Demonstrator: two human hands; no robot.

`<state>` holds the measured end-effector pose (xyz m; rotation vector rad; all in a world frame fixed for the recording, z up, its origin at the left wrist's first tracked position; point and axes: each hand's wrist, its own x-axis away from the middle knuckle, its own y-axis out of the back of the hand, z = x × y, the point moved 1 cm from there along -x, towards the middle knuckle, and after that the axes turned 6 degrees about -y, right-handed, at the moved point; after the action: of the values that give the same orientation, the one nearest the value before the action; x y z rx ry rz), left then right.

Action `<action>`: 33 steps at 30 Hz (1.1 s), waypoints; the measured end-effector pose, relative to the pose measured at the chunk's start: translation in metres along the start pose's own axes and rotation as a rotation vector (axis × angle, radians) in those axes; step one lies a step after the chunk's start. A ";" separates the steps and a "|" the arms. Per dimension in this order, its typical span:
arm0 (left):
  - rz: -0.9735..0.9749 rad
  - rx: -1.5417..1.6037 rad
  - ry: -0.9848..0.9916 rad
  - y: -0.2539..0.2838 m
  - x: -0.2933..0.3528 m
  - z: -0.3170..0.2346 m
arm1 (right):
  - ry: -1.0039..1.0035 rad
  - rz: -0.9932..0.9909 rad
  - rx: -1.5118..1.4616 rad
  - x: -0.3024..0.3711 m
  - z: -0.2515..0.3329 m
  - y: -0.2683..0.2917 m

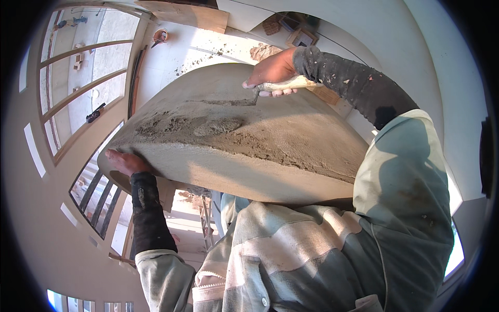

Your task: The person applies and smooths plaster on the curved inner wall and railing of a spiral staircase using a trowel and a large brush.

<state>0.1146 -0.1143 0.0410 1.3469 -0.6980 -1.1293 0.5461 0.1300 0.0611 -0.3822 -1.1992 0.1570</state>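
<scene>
My right hand [275, 73] is closed round the pale wooden handle of a trowel [297, 82]. The trowel's thin blade lies against the grey top of a broad plastered ledge [312, 127]. Wet mortar [176, 125] is heaped in a rough band along the ledge's near edge, with a smoother lump in its middle. At the left corner of the ledge rests my left hand [127, 162], holding no tool. Its fingers stretch along the edge and are partly hidden.
Beyond the ledge, mortar crumbs [208, 56] are scattered on the floor, and a small bucket [160, 36] stands at the far left. Barred window openings [86, 93] run along the left wall. A ladder-like metal stand [206, 221] shows below the ledge.
</scene>
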 end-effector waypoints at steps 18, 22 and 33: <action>-0.130 -0.026 -0.081 -0.001 0.002 -0.010 | -0.060 -0.032 0.230 0.191 -0.057 -0.071; -0.051 0.602 0.469 0.031 -0.018 -0.042 | -0.043 -0.458 0.360 0.200 -0.055 -0.056; -0.052 0.743 0.681 0.030 -0.016 -0.041 | 0.417 -0.643 0.415 0.066 -0.061 -0.020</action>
<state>0.1528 -0.0876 0.0668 2.2324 -0.5810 -0.3640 0.6250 0.1199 0.1071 0.3302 -0.7984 -0.2227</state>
